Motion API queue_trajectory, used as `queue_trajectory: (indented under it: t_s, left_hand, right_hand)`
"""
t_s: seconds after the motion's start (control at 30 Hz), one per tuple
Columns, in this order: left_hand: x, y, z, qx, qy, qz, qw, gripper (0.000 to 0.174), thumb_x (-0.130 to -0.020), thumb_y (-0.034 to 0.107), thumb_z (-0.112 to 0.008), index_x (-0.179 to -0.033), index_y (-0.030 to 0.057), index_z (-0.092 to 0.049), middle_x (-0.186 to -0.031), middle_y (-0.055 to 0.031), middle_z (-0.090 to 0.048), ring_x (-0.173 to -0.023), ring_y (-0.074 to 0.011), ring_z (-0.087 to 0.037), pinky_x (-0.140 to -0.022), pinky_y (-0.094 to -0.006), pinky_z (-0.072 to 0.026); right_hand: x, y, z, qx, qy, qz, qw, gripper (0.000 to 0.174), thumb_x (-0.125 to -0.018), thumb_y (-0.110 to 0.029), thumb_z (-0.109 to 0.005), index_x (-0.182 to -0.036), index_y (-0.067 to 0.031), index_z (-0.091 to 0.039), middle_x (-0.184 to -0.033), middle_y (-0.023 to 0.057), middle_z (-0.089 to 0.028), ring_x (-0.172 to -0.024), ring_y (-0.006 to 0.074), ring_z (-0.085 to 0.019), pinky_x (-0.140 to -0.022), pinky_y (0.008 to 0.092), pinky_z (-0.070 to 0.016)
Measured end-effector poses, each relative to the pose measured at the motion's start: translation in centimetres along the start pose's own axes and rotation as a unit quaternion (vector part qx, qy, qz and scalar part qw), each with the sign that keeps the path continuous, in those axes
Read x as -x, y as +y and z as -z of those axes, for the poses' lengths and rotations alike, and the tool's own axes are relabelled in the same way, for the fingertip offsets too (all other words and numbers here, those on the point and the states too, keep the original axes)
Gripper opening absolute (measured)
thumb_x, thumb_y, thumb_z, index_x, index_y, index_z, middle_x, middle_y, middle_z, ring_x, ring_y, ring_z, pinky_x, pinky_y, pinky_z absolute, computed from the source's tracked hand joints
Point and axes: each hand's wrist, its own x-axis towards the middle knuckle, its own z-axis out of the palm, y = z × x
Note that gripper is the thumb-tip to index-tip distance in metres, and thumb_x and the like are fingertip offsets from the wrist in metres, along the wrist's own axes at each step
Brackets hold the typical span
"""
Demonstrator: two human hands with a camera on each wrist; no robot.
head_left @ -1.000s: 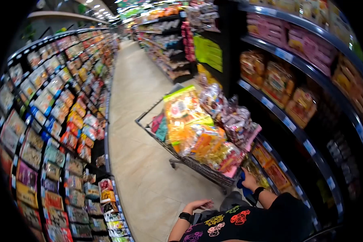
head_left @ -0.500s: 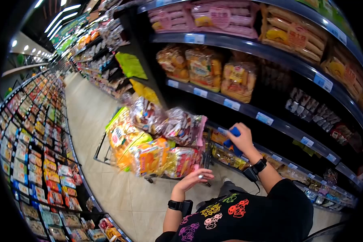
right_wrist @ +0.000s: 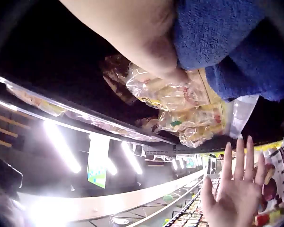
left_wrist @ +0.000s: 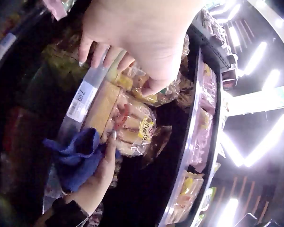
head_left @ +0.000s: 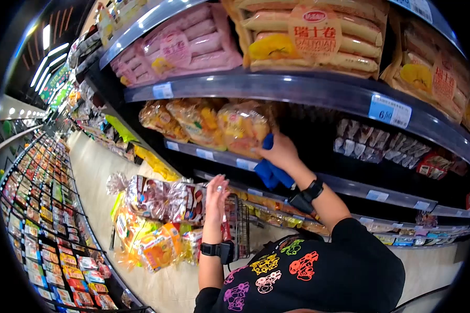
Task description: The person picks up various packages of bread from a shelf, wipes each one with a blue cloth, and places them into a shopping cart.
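Observation:
My right hand (head_left: 283, 152) holds a blue cloth (head_left: 270, 175), which hangs below the palm. Its fingertips are right at the side of a clear bag of bread (head_left: 244, 125), the rightmost of several such bags on the middle shelf. In the left wrist view the thumb lies against the front of that bread bag (left_wrist: 128, 125), beside the cloth (left_wrist: 78, 156). My left hand (head_left: 216, 194) is raised at the shelf front with its fingers straight, holding nothing. The right wrist view shows its spread palm (right_wrist: 234, 196).
A wire shopping cart (head_left: 241, 229) piled with bagged snacks (head_left: 159, 248) stands below the left hand. Packs of Swiss rolls (head_left: 313, 36) fill the shelf above. Price tags (head_left: 389, 110) line the shelf edges. A snack rack (head_left: 62, 224) runs along the aisle's left.
My right hand has reached up and forward with the blue cloth to the bread bag. The left hand has risen toward the shelf. The view has turned right, closer to the shelves.

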Motion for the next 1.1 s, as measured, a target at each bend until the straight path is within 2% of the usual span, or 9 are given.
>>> queue_trajectory:
  t_s: [0.1,0.27,0.4,0.63,0.73,0.77,0.87,0.93,1.1]
  left_hand:
    - [-4.0,0.1,-1.9,-0.08,0.029,-0.041,0.995,0.056,-0.086,0.033,-0.049,-0.133,0.0087,-0.032,-0.136,-0.011,-0.035,-0.126,-0.0251,-0.033,-0.098,-0.038,-0.0316]
    - [-8.3,-0.8,-3.6,-0.196,0.021,-0.089,0.976,0.057,-0.086,0.019,-0.049,-0.137,0.0089,-0.025,-0.136,-0.0128,-0.032,-0.126,-0.0232,-0.03,-0.1,-0.0353,-0.0278]
    - [-9.6,-3.3,-1.8,-0.269,0.039,-0.094,0.958,0.063,-0.083,0.018,-0.056,-0.136,0.0048,-0.026,-0.132,-0.0151,-0.035,-0.12,-0.0238,-0.035,-0.099,-0.0338,-0.0292]
    - [-5.7,-0.9,-3.6,0.013,-0.004,-0.083,0.996,0.067,-0.08,0.019,-0.062,-0.135,0.0045,-0.027,-0.123,-0.0139,-0.046,-0.112,-0.025,-0.046,-0.093,-0.0331,-0.0405]
    - [-2.6,3.6,-5.2,0.235,-0.024,-0.079,0.968,0.067,-0.08,0.019,-0.062,-0.135,0.0049,-0.027,-0.124,-0.0136,-0.047,-0.113,-0.0245,-0.046,-0.093,-0.0336,-0.0414]
    - [-1.6,5.0,-4.5,-0.023,-0.164,-0.132,0.977,0.069,-0.082,0.021,-0.06,-0.138,0.0059,-0.023,-0.129,-0.0133,-0.043,-0.117,-0.0226,-0.044,-0.094,-0.0342,-0.0424]
    - [2.9,7.3,-4.6,-0.024,-0.023,0.042,0.999,0.086,-0.063,0.022,-0.079,-0.133,0.0031,-0.032,-0.13,-0.0104,-0.043,-0.117,-0.0202,-0.044,-0.1,-0.0353,-0.0341]
    - [4.8,5.7,-2.2,-0.259,-0.043,-0.113,0.958,0.085,-0.055,0.02,-0.083,-0.126,0.0015,-0.041,-0.125,-0.0087,-0.048,-0.113,-0.0193,-0.046,-0.097,-0.0346,-0.0358]
    - [7.8,2.9,-0.9,-0.176,0.069,-0.024,0.982,0.083,-0.059,0.011,-0.08,-0.128,0.0004,-0.036,-0.12,-0.0063,-0.05,-0.11,-0.0133,-0.046,-0.095,-0.03,-0.0368]
  right_hand:
    - [-0.9,1.9,-1.1,-0.021,0.013,-0.004,1.0,0.075,-0.067,-0.045,-0.067,-0.122,-0.0018,-0.041,-0.101,0.0224,-0.059,-0.091,0.0365,-0.058,-0.076,0.0417,-0.0484]
    - [0.0,1.7,-0.1,-0.039,-0.006,0.005,0.999,0.06,-0.07,-0.039,-0.066,-0.115,-0.0044,-0.047,-0.095,0.0204,-0.061,-0.085,0.0362,-0.06,-0.072,0.0425,-0.0494]
    - [1.7,1.8,-0.2,-0.078,0.073,0.133,0.985,0.061,-0.07,-0.03,-0.068,-0.122,-0.0072,-0.044,-0.106,0.0188,-0.058,-0.087,0.0353,-0.06,-0.07,0.0423,-0.0506]
    - [5.3,0.8,2.9,-0.045,0.157,0.42,0.893,0.058,-0.057,-0.015,-0.073,-0.111,-0.0052,-0.055,-0.109,0.0139,-0.057,-0.082,0.0278,-0.062,-0.065,0.0315,-0.0508]
    - [5.2,-0.2,3.9,-0.172,0.029,0.418,0.891,0.058,-0.057,-0.011,-0.074,-0.111,-0.0046,-0.055,-0.108,0.0135,-0.057,-0.086,0.0283,-0.062,-0.07,0.0323,-0.0506]
    - [5.2,-0.5,3.8,-0.226,-0.027,0.387,0.893,0.057,-0.057,-0.009,-0.075,-0.11,-0.0038,-0.055,-0.108,0.0135,-0.057,-0.089,0.0287,-0.061,-0.076,0.0323,-0.0492]
    - [5.0,0.3,2.4,-0.297,-0.172,0.294,0.892,0.057,-0.059,-0.01,-0.076,-0.111,-0.0031,-0.054,-0.101,0.0138,-0.06,-0.093,0.0256,-0.06,-0.08,0.0317,-0.0472]
    - [5.4,2.5,-0.3,-0.341,-0.213,0.244,0.883,0.058,-0.06,-0.011,-0.077,-0.112,-0.0012,-0.054,-0.098,0.0096,-0.061,-0.095,0.0183,-0.057,-0.084,0.0309,-0.0439]
    - [7.8,4.4,-5.3,-0.451,-0.37,0.036,0.811,0.055,-0.062,-0.011,-0.077,-0.111,-0.0012,-0.054,-0.102,0.0044,-0.06,-0.095,0.0123,-0.053,-0.088,0.0289,-0.0397]
